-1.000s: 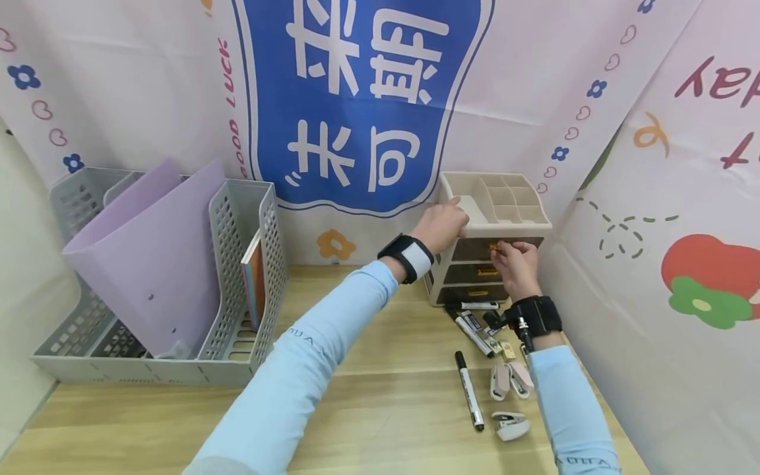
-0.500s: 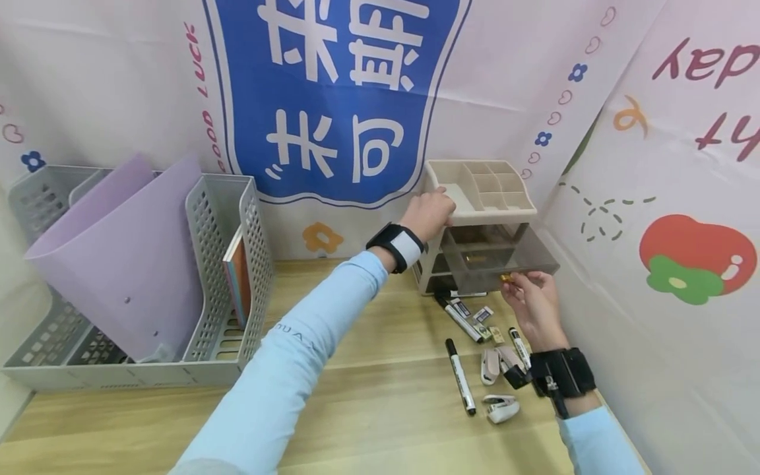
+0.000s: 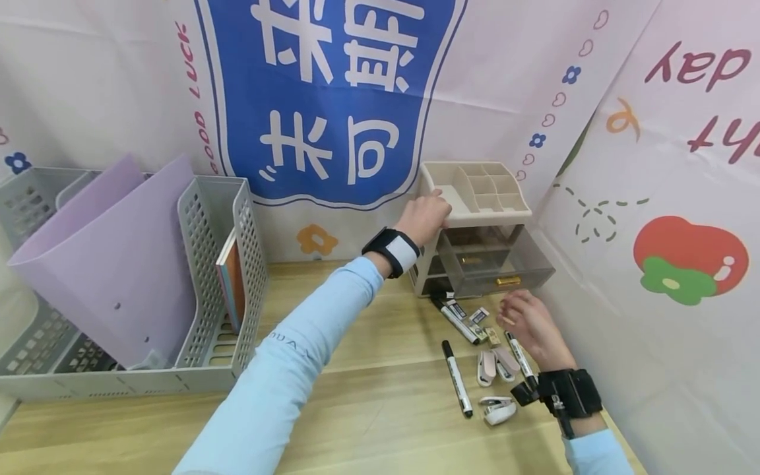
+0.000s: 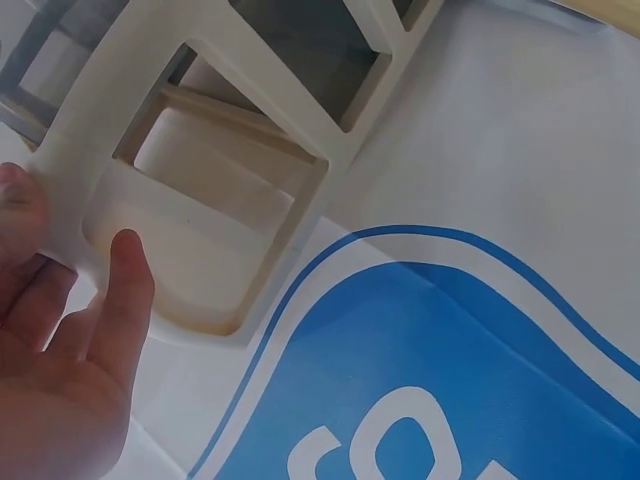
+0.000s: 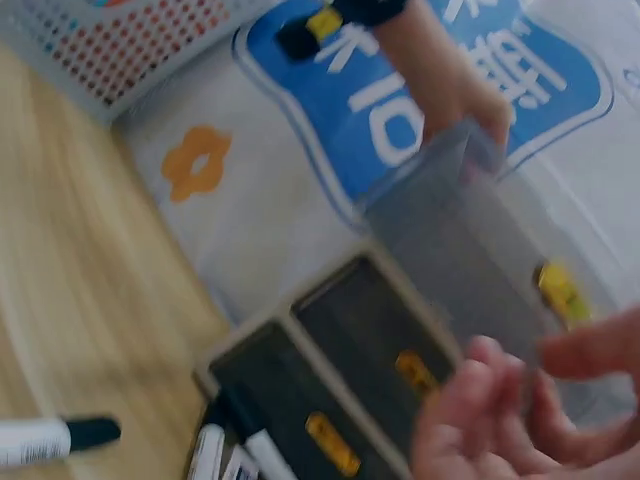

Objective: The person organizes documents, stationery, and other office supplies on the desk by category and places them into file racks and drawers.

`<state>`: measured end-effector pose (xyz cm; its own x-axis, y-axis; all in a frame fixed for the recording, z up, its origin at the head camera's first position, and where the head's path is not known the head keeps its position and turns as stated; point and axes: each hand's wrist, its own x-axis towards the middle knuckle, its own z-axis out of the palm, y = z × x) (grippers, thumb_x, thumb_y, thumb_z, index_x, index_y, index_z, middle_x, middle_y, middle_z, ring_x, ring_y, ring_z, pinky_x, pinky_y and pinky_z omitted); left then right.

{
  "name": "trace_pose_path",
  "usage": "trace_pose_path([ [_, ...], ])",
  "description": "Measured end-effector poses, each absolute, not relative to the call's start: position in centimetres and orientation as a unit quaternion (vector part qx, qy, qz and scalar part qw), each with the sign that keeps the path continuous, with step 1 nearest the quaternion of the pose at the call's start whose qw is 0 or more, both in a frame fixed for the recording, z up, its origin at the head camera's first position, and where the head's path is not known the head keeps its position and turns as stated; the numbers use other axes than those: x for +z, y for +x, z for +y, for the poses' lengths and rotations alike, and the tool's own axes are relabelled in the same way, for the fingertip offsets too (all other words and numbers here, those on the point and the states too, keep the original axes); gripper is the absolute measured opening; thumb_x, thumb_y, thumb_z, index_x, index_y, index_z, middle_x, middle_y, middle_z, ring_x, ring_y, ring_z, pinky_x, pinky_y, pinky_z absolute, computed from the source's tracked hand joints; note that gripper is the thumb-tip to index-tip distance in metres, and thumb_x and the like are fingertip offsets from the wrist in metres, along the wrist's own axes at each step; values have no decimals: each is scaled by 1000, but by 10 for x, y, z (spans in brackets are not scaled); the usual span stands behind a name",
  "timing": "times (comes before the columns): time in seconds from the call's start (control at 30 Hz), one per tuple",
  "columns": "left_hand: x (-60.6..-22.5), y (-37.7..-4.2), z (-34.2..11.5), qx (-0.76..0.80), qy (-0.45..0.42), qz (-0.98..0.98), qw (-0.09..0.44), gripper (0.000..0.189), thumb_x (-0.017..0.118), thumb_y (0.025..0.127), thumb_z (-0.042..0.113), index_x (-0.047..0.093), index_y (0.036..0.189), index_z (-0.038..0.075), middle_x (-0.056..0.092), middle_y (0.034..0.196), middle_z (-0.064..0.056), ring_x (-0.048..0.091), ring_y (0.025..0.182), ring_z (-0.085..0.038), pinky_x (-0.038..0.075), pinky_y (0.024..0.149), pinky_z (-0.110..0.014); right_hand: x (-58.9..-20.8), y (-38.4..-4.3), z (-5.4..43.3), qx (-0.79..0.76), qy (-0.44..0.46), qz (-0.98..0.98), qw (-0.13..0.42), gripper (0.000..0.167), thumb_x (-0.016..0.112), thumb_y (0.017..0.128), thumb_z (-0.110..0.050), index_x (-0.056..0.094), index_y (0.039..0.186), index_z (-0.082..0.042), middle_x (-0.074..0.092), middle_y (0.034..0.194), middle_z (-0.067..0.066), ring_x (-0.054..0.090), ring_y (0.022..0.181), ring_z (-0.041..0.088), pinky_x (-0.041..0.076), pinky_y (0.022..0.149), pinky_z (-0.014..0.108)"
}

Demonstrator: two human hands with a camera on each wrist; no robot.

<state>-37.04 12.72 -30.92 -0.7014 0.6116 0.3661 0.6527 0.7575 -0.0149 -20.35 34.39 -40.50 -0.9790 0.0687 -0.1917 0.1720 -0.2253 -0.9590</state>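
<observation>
A beige desk organizer with smoky drawers stands against the back wall. Its top drawer is pulled out, showing a gold handle. My left hand grips the organizer's top left corner; in the left wrist view, the index finger lies over the top compartment and the thumb is at the front edge. My right hand hangs just in front of the drawer, fingers loosely bent, holding nothing. Below it lie several marker pens, erasers and staplers.
A grey file rack takes up the left of the table, holding a purple folder and thin books. A white stapler lies nearest the front among the small items. Printed cloth covers the back and right walls.
My right hand pulled the top drawer out by its handle, then let go and moved back toward me. My left hand kept its grip on the organizer's corner. The head view shifted slightly.
</observation>
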Motion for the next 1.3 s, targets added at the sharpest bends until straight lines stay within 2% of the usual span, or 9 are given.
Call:
trace_pose_path([
  [0.2,-305,-369,127,-66,-336,-923,174,18,66,96,29,74,99,13,73,119,-2,65,119,-26,62,80,-40,-437,-243,363,-501,29,858,110,42,58,98,-10,50,136,7,64,99,8,57,75,6,53,74,28],
  [0.33,-307,-367,129,-76,-343,-922,164,17,65,97,27,74,97,12,72,121,-3,68,113,-26,62,79,-41,-457,-267,367,-379,47,920,92,49,67,89,-10,54,130,11,67,98,24,56,71,20,48,66,34],
  [0.5,-313,-365,129,-82,-355,-918,158,16,64,98,23,74,103,12,70,125,-3,65,119,-25,61,81,-38,-479,-284,363,-243,43,966,72,47,75,82,-14,62,120,11,63,119,31,63,96,39,55,80,45],
  [0.67,-321,-349,118,-172,-353,-908,146,31,57,101,14,61,130,5,53,149,-9,41,145,-26,48,109,-35,-484,-290,356,-212,24,973,82,38,76,80,-10,68,110,11,68,110,29,65,97,42,56,83,49],
  [0.73,-326,-335,112,-246,-338,-897,145,39,56,102,14,53,139,2,51,149,-15,47,140,-28,44,113,-36,-482,-292,354,-198,18,976,84,36,76,80,-10,68,108,11,69,106,27,66,93,39,57,82,47],
  [0.93,-358,-287,103,-423,-286,-854,103,38,63,99,23,59,129,1,67,122,-16,67,108,-25,57,93,-33,-478,-293,356,-226,35,971,69,31,76,79,-9,68,103,9,70,92,21,66,76,28,55,70,36],
  [1.07,-380,-266,105,-469,-302,-827,71,29,69,95,22,65,116,1,71,111,-13,71,97,-20,58,85,-22,-478,-282,361,-269,60,961,-2,27,73,79,-7,65,102,6,67,100,23,63,84,32,51,69,33],
  [1.17,-388,-255,108,-447,-321,-831,86,25,70,94,21,66,110,2,72,104,-10,71,90,-14,56,77,-16,-473,-264,366,-339,89,936,-38,35,71,83,-7,58,112,8,65,108,28,63,89,34,50,68,32],
  [1.3,-388,-247,111,-401,-332,-845,120,19,71,94,20,68,107,6,73,101,-6,70,85,-11,53,72,-13,-460,-236,371,-423,103,899,-52,38,72,88,-11,52,115,8,67,103,25,64,82,16,50,67,25],
])
